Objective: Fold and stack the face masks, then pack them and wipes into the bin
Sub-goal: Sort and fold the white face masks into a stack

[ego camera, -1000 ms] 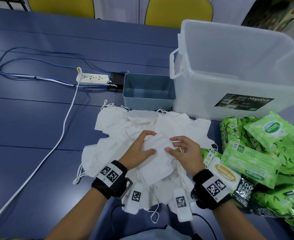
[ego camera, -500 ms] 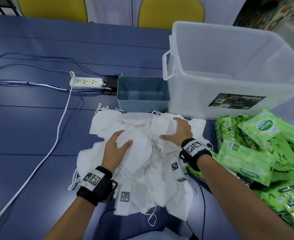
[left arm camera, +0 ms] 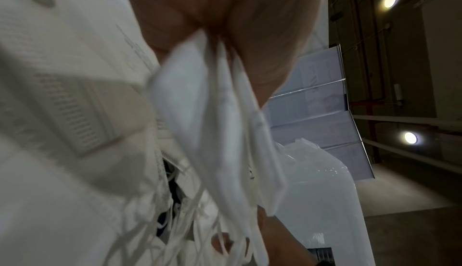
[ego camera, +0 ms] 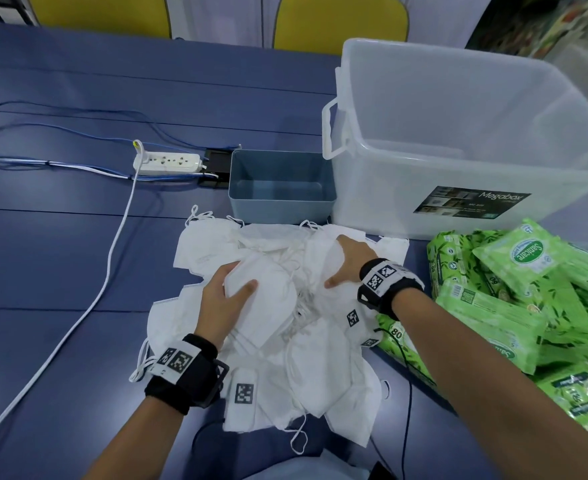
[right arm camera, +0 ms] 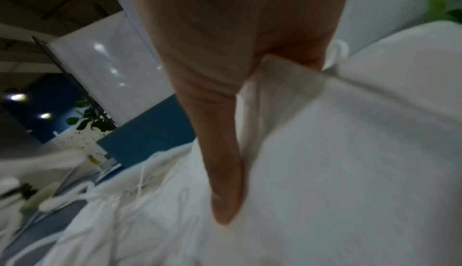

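Face masks (ego camera: 278, 327) lay in a loose white heap on the blue bench (ego camera: 60, 258), just near of the small grey-blue bin (ego camera: 280, 183) and left of the pile of green wipes packs (ego camera: 514, 306). Your left hand (ego camera: 221, 308) held a folded mask (ego camera: 265, 299) on top of the heap, thumb curled over its upper face and the other digits tucked under its left edge; in the left wrist view that mask (left arm camera: 220, 132) hung pinched below the palm. Your right hand (ego camera: 349, 263) rested palm down on the right part of the heap, its fingers (right arm camera: 225, 171) straight and lying flat on the fabric, thumb pointing left. A big clear storage box (ego camera: 459, 140) stood just right of the bin, touching or nearly touching it. Well to the left, a white power strip (ego camera: 168, 162) sat on the bench with its cables running off toward the left and near edges.
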Tool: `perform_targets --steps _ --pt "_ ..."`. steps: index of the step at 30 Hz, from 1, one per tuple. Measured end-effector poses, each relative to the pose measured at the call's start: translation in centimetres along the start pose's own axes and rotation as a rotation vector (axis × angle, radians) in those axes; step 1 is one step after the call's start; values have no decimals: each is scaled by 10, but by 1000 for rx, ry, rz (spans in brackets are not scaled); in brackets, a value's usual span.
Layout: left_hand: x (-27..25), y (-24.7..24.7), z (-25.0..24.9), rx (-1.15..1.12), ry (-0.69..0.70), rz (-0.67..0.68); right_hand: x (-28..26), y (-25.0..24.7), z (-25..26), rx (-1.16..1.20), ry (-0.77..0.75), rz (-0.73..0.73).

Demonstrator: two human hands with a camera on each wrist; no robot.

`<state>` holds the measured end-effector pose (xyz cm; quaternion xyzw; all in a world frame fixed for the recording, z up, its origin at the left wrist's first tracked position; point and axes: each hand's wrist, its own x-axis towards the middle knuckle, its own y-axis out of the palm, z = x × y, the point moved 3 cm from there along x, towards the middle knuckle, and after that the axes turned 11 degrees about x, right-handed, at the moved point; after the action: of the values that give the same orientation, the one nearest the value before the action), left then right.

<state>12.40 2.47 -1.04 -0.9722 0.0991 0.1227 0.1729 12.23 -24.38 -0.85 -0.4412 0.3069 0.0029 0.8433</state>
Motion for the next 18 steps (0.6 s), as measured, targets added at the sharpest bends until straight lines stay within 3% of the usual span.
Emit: perform_targets --steps 5,7,10,14,18 --pt "-2 2 -4 24 25 8 -8 -16 -14 -94 -16 123" --pt "-3 2 -5 32 27 16 -11 -24 -18 -70 -34 105" --pt "-6 1 -10 33 77 21 -22 -44 -17 147 -91 -66" --pt "-11 0 -23 73 242 13 -44 -70 -16 557 -242 -325" --pt "-11 1 -31 72 308 -19 -72 -78 -15 840 -306 -444"
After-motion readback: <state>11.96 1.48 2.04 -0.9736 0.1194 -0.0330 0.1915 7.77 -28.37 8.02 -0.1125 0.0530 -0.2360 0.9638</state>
